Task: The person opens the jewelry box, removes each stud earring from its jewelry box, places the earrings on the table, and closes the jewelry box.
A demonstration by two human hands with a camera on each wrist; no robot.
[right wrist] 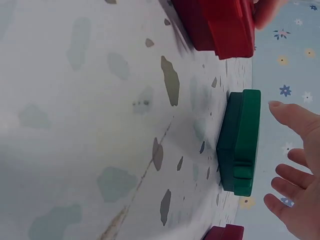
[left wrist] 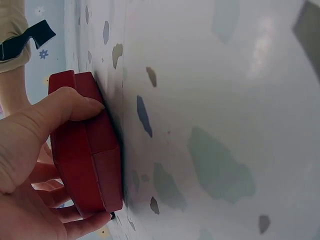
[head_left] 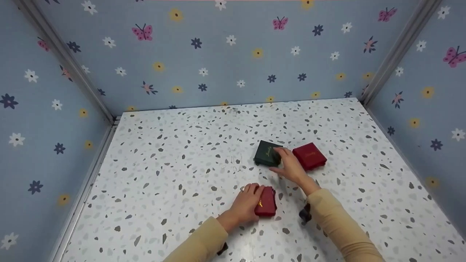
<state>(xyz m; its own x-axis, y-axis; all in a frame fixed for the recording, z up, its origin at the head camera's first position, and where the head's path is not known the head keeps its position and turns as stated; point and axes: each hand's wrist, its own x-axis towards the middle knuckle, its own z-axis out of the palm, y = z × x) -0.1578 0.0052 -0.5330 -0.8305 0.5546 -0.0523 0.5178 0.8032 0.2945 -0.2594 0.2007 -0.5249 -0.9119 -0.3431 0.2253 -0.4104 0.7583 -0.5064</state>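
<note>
My left hand [head_left: 247, 204] grips a small red jewelry box [head_left: 267, 202] low on the table. In the left wrist view the thumb lies along one side of that box [left wrist: 80, 155] and the fingers wrap the other side. Above and right of it, my right hand [head_left: 291, 166] hovers over the right edge of a dark green jewelry box [head_left: 267, 154] with gold lettering. The right wrist view shows its thumb and fingers spread, apart from the green box [right wrist: 241, 142]. A second red box [head_left: 310, 156] sits just right of that hand.
A white speckled tabletop [head_left: 164, 174] carries all the boxes. Blue patterned panels [head_left: 233, 62] stand behind and at both sides, with metal posts [head_left: 397, 47] at the corners. Dark straps [head_left: 305, 214] hang at the wrists.
</note>
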